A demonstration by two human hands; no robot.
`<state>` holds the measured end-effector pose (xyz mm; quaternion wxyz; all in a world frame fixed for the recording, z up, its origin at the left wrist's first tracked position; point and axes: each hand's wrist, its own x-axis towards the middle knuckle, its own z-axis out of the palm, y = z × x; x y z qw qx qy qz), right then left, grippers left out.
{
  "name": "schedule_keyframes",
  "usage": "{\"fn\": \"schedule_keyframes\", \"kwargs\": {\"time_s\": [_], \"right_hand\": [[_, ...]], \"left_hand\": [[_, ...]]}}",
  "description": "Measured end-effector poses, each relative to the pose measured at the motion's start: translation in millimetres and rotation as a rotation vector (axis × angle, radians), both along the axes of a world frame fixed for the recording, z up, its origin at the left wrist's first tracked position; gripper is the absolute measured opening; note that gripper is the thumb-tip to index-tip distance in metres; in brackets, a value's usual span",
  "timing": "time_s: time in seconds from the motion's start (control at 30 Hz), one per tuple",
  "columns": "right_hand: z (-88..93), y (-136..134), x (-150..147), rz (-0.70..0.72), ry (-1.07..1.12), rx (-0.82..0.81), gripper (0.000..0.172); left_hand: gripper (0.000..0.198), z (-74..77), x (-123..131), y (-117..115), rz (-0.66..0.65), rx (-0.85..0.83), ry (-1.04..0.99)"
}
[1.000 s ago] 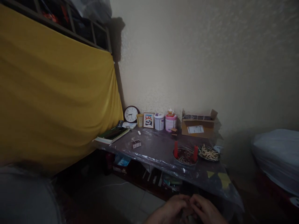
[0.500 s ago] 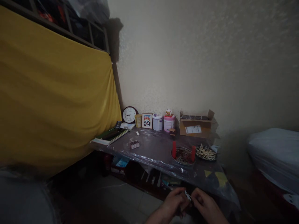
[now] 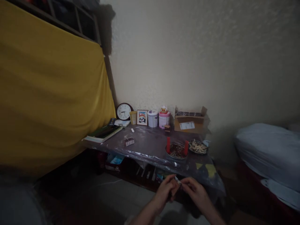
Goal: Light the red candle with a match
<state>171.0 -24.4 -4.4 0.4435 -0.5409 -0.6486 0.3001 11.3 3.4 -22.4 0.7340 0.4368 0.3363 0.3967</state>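
My left hand (image 3: 163,191) is closed around a small piece (image 3: 178,180) with a white end, low in the view in front of the table edge. A brownish surface shows under its fingers, but the piece is too small and dark to name. My right hand (image 3: 195,190) meets it from the right, thumb and fingertips pinched together at the white end. Beyond the hands, on the table, are a round dish of dark reddish bits (image 3: 177,150) with two upright red pieces (image 3: 168,145) and a plate of pale thin sticks (image 3: 198,147).
The plastic-covered table (image 3: 147,140) carries a block of small packs (image 3: 129,141), a book (image 3: 104,133) and a white oval object (image 3: 132,130). Along the wall stand a clock (image 3: 124,111), a panda picture (image 3: 142,117), two tins (image 3: 153,119) and an open cardboard box (image 3: 189,124).
The view has shifted, so the table and its things appear further left and slightly higher. Both hands show more fully and remain together at the small piece.
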Motion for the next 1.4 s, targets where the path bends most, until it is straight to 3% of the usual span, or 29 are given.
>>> {"fn": "schedule_keyframes", "kwargs": {"time_s": [0.13,0.27,0.4,0.7,1.1,1.3,1.4], "right_hand": [[-0.1,-0.9,0.1,-0.078,-0.011,0.076,0.019],[-3.7,-0.8,1.1,-0.088,-0.018,0.094,0.019],[-9.7,1.0,-1.6,-0.062,0.009,0.101,0.022],[-6.2,-6.4,-20.4,0.106,-0.048,0.209,0.022],[-10.2,-4.0,-17.8,-0.022,-0.168,0.284,0.023],[-9.4,-4.3,-11.4,-0.058,-0.051,0.242,0.021],[-5.0,-5.7,-9.8,-0.076,0.020,0.210,0.020]], "left_hand": [[0.058,8.1,-2.3,-3.4,-0.024,0.025,-0.031],[0.059,5.1,-0.7,-2.9,-0.022,0.011,-0.022],[0.059,-2.4,2.4,-2.0,-0.030,-0.003,-0.077],[0.050,-3.0,5.0,3.3,0.115,-0.066,-0.268],[0.030,2.4,2.8,-0.3,0.066,-0.042,-0.311],[0.027,5.5,0.6,-2.6,0.060,-0.011,-0.248],[0.028,9.6,-1.0,-3.4,0.075,0.121,-0.185]]}}
